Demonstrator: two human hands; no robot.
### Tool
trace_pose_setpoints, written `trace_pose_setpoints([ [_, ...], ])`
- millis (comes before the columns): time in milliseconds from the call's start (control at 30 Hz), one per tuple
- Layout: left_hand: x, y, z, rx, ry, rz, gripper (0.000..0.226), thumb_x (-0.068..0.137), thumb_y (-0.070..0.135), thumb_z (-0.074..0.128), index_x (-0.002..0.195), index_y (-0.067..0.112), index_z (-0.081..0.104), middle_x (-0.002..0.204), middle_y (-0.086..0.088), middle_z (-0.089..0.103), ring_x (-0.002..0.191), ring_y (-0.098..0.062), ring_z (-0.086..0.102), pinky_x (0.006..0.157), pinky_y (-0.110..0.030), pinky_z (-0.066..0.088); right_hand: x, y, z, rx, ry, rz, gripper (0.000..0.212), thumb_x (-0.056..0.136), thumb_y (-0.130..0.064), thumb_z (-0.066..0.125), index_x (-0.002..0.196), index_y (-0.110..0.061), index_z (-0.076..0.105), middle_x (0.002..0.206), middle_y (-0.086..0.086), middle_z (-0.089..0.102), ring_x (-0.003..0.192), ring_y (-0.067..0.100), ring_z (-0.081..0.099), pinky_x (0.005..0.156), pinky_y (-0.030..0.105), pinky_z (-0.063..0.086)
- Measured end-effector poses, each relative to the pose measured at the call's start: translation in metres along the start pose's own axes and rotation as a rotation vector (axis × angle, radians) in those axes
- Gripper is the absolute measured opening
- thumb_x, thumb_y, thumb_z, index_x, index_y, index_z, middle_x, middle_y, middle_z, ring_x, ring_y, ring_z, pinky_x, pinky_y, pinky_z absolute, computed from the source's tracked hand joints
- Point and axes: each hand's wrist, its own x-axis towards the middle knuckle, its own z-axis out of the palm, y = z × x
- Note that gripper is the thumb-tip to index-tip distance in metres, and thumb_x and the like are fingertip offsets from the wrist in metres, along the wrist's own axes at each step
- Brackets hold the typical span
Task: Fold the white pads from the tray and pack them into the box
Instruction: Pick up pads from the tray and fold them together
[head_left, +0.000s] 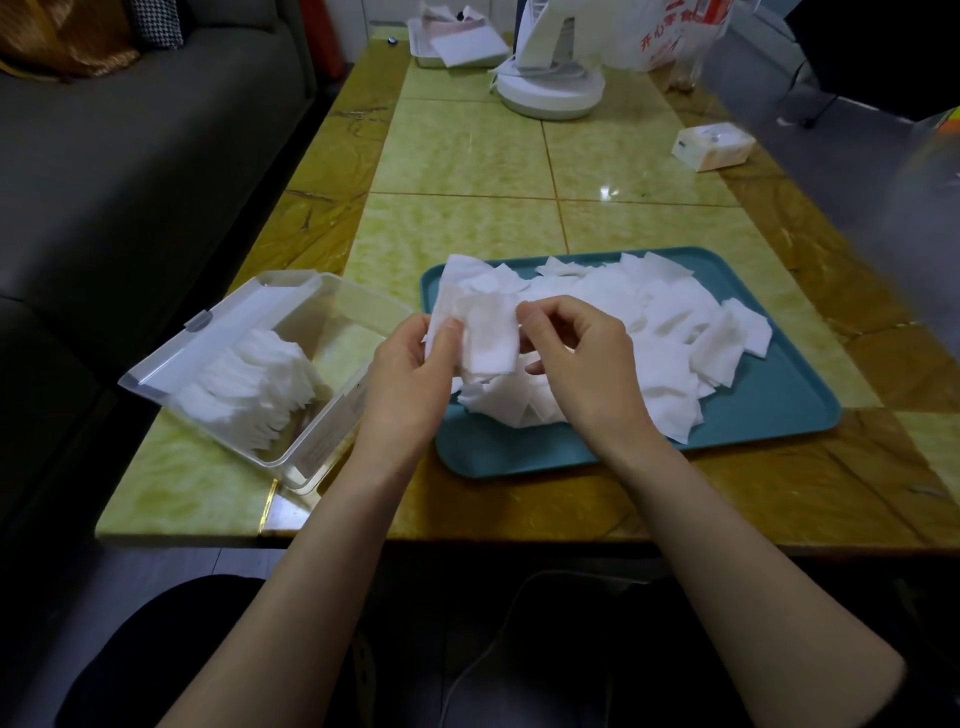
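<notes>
Both forearms reach forward from the bottom of the head view and meet over the near left corner of the tray (769, 415). Between them is one white pad (491, 338), raised above the tray and already doubled into a narrow strip. Its long axis stands roughly upright in the picture, pointing away from the person. The left hand (410, 358) pinches its left edge, thumb in front and fingers behind. The right hand (576, 358) pinches the upper right edge between thumb and forefinger, the other fingers loosely curled. A second white sheet shows behind the strip; I cannot tell which hand holds it.

The loose heap of pads (649, 332) covers most of the tray, to the right of and beyond the hands. The clear box (322, 447) sits on the desk (467, 156) just left of the tray, lid hinged open on its far left side. A row of folded pads (254, 384) stands on edge in its left part, with bare floor on the side towards the hands. The left hand is nearer the box, so the strip probably travels leftward and down, turned to line up with that row.
</notes>
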Motion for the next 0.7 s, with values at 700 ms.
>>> trace_pose_setpoints([
  [700, -0.0024, 0.0080, -0.0016, -0.106, -0.076, -0.106, 0.027, 0.094, 0.024, 0.048, 0.088, 0.002, 0.060, 0.084, -0.006, 0.060, 0.079, -0.015, 0.056, 0.074, -0.032, 0.045, 0.0030, -0.0009, -0.0035, -0.001, 0.015, 0.019, 0.012, 0.091, -0.020, 0.059, 0.079, -0.021, 0.057, 0.063, -0.007, 0.057, 0.063, 0.010, 0.054, 0.073, 0.045, 0.054],
])
